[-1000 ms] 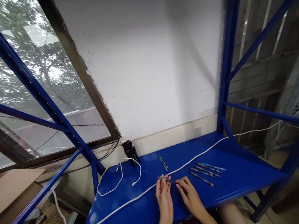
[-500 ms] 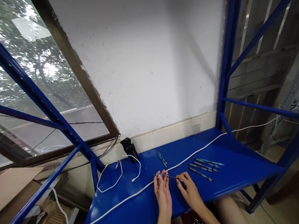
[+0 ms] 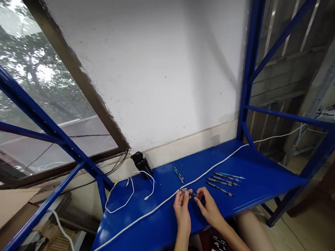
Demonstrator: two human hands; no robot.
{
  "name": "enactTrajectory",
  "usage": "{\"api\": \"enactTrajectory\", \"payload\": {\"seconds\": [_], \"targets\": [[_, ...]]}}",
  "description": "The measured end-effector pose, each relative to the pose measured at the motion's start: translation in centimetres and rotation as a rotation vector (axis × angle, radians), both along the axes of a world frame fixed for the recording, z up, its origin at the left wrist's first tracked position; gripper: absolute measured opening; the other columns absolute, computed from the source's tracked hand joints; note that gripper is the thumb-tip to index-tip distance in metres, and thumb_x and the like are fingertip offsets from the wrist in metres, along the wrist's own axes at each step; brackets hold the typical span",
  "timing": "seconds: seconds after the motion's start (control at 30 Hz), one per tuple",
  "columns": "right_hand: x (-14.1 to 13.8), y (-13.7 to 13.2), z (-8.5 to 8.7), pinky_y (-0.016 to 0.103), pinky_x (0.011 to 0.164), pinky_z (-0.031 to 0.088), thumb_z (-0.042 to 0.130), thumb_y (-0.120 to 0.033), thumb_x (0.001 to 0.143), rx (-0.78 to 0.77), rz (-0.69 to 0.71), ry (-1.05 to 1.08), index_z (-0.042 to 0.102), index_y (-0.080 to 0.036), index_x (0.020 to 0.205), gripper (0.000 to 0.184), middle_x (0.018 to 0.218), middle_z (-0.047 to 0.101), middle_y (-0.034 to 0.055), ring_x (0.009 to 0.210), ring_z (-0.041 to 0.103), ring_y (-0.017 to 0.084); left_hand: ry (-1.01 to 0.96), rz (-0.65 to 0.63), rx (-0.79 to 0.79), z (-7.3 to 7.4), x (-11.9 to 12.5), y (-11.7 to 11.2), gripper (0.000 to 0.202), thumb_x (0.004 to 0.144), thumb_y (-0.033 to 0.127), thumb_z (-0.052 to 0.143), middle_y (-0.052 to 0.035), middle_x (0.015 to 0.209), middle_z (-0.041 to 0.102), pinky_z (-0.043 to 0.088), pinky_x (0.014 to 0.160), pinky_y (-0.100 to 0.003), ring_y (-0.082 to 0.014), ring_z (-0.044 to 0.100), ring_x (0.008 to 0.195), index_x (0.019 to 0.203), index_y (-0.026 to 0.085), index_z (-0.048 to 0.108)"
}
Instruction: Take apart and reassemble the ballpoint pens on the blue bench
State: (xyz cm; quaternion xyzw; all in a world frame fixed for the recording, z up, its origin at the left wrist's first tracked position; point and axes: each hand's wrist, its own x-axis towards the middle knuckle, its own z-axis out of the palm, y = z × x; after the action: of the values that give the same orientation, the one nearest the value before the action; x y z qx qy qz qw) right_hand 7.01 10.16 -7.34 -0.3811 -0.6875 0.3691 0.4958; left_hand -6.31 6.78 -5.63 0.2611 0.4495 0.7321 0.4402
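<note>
Between my two hands, above the front of the blue table [image 3: 140,228], is a slim dark pen [image 3: 191,193]. My left hand [image 3: 182,206] pinches one end of it, fingers closed. At the other end, my right hand [image 3: 207,203] also has its fingers closed around it. To the right lie several dark pens [image 3: 220,189] side by side, with a light-blue one [image 3: 231,175] at the far edge of the group. Beyond my hands two pens [image 3: 178,174] rest close together.
A white cable [image 3: 150,212] runs across the whole table. At the back left stands a black bottle [image 3: 142,164] beside a thinner white cord [image 3: 120,210]. Blue frame posts [image 3: 243,124] rise at both sides. A phone [image 3: 218,248] lies below the table edge.
My hands have come closer together, and my left fingers have closed more on the pen. The right hand now grips the pen's body end. The view has shifted slightly.
</note>
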Motion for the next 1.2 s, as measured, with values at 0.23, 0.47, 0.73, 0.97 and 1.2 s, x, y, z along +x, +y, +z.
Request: {"api": "enactTrajectory", "payload": {"seconds": [0.23,0.47,0.73,0.97,1.2], "targets": [[0.2,-0.4,1.5,0.035,0.081,0.054,0.056,-0.050,0.108,-0.027,0.030,0.023,0.066,-0.024,0.103,0.028,0.095,0.069,0.0051,0.085,0.065,0.023,0.119,-0.080,-0.004,0.6,0.1,-0.2,0.040,0.085,0.052,0.090,-0.0155,0.111,0.084,0.058,0.105,-0.043,-0.0337,0.079,0.116,0.103,0.016,0.080],[0.6,-0.4,2.3,0.038,0.090,0.054,0.048,-0.050,0.113,-0.025,0.114,0.002,0.075,-0.025,0.109,0.037,0.104,0.074,0.0081,0.096,0.070,0.026,0.165,-0.095,-0.011,0.2,-0.1,-0.2,0.042,0.090,0.052,0.085,-0.0165,0.117,0.083,0.056,0.109,-0.042,-0.0323,0.077,0.118,0.109,0.015,0.082],[0.7,-0.4,2.4,0.034,0.082,0.051,0.049,-0.054,0.112,-0.101,0.137,-0.005,0.067,-0.023,0.097,0.039,0.090,0.071,0.0036,0.084,0.067,0.022,0.164,-0.081,-0.027,-0.6,-0.3,0.1,0.047,0.088,0.056,0.086,-0.0152,0.116,0.082,0.057,0.103,-0.039,-0.0316,0.075,0.115,0.111,0.015,0.083],[0.8,-0.2,2.7,0.033,0.081,0.052,0.058,-0.057,0.108,-0.117,0.137,0.000,0.070,-0.023,0.102,0.037,0.093,0.075,0.0045,0.085,0.067,0.022,0.153,-0.095,-0.033,-0.8,-0.4,0.0,0.049,0.088,0.056,0.086,-0.0155,0.119,0.082,0.056,0.105,-0.038,-0.0305,0.075,0.115,0.115,0.015,0.083],[0.9,-0.1,2.7,0.031,0.073,0.046,0.060,-0.057,0.107,-0.156,0.153,-0.016,0.069,-0.022,0.102,0.037,0.083,0.071,0.0008,0.074,0.063,0.020,0.167,-0.104,-0.027,-0.6,-0.4,0.0,0.048,0.088,0.056,0.086,-0.0139,0.117,0.082,0.056,0.104,-0.039,-0.0289,0.075,0.112,0.112,0.015,0.083]]}}
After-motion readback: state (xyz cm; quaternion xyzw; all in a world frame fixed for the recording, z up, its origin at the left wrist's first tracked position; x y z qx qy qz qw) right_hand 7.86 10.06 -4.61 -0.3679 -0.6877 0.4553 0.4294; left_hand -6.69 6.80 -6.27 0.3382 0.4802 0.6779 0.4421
